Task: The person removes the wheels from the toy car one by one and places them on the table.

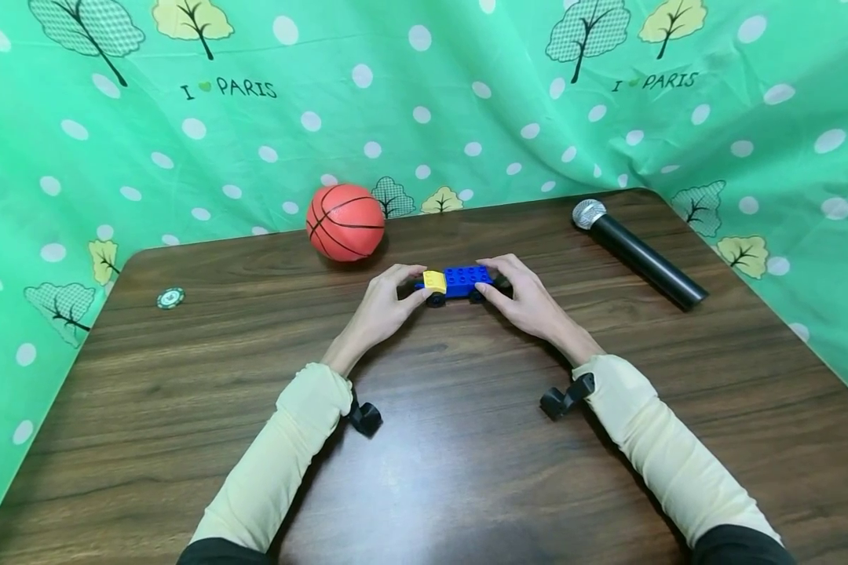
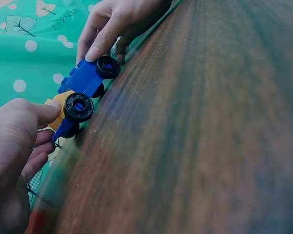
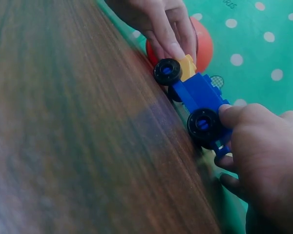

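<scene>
A green dotted curtain [image 1: 424, 78] is hanging behind a dark wood-grain table [image 1: 459, 439], where a red ball [image 1: 346, 224] is resting beyond the hands, a black microphone [image 1: 639, 255] is lying off to the right and a green-and-white chip [image 1: 170, 298] is lying to the left. Between the hands, toward the table's far side, a small toy car [image 1: 459, 284] is sitting lengthwise from left to right; whether every wheel is touching the wood, one cannot tell. The left hand [image 1: 385, 302] is pinching the end with the yellow block [image 1: 434, 281], its thumb pressing the near side; the right hand [image 1: 526, 302] is pinching the other end of the blue body [image 1: 468, 276], thumb likewise on the near face. The car is looking like hard, glossy plastic, so it is probably handling as light and stiff, a little slippery, and not fragile, though the yellow block may be coming loose if pulled upward. The flat blue sides are offering the surest hold; the black wheels [image 3: 204, 126] are probably turning under a fingertip.
</scene>
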{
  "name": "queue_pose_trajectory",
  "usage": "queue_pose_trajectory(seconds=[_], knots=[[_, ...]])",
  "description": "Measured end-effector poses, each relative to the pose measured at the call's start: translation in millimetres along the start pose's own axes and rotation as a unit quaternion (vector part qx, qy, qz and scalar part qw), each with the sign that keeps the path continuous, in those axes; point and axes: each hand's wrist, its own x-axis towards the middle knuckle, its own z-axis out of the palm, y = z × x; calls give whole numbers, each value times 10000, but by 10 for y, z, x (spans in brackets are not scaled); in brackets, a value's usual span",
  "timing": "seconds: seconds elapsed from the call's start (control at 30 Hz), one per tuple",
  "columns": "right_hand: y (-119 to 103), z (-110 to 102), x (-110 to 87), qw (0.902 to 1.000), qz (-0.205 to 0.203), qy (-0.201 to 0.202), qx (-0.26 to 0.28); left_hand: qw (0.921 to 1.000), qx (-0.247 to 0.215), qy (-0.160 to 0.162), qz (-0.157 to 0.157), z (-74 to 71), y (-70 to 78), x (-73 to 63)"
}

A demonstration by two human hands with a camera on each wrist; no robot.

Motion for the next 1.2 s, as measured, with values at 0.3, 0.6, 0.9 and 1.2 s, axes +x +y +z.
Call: queue_pose_trajectory(seconds=[0.3,0.6,0.9,1.2], knots=[[-6,5,-13,9999,28,43,96,10000,26,41,43,13,19,1],[-59,-2,-5,9994,-28,260,214,9995,-92,218,210,2,28,-11],[-118,-9,13,9987,-166,394,279,9983,-211,415,361,-42,39,-35],[-171,-20,14,9966,-497,556,352,9953,-437,600,624,-91,83,-87]])
